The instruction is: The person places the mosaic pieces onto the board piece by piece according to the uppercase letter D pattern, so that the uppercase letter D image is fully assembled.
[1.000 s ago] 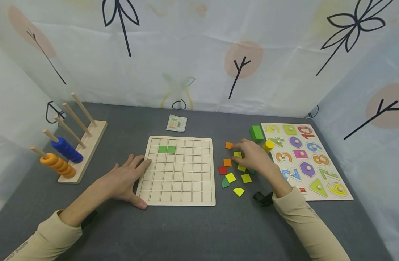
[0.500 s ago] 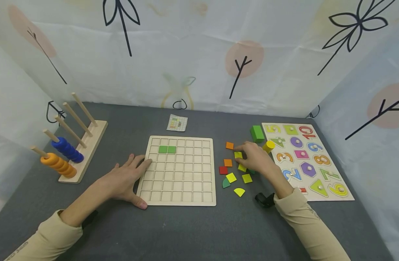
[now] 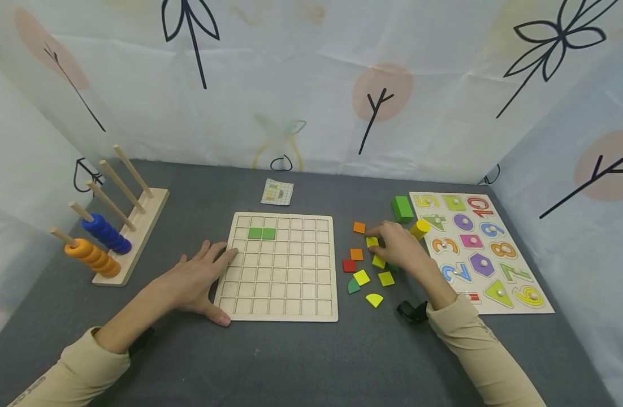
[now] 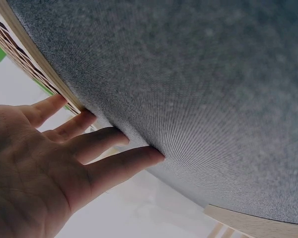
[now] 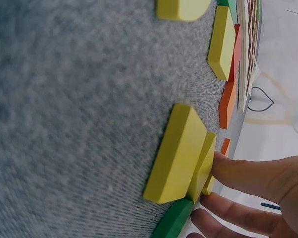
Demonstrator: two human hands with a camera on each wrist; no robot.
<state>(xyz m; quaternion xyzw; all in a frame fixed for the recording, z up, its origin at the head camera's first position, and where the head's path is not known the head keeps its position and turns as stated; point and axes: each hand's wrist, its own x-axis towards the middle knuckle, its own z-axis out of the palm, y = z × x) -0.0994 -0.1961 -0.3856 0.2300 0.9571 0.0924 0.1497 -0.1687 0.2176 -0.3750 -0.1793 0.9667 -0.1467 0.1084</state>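
Note:
A pale wooden grid board (image 3: 286,316) lies flat, with two green squares (image 3: 262,233) side by side in its upper left cells. My left hand (image 3: 197,281) rests at the board's left side, fingers spread, thumb by the near corner; in the left wrist view the left hand (image 4: 49,158) shows fairly straight fingers beside the board edge (image 4: 44,67). To the right, my right hand (image 3: 395,244) pinches a yellow square tile (image 3: 372,241) between thumb and fingers. Close below that tile lies another yellow tile (image 3: 378,262). In the right wrist view, the right hand (image 5: 258,193) partly hides the pinched tile.
Around the right hand lie orange tiles (image 3: 356,254), a red tile (image 3: 349,265) and a yellow quarter-round (image 3: 375,300). A number puzzle (image 3: 515,302), a green block (image 3: 402,209) and a yellow cylinder (image 3: 420,228) stand farther right. A bead stacker (image 3: 151,212) is at left, a pattern card (image 3: 277,192) behind.
Both hands keep nearly the same place. The whole head view has shifted very slightly.

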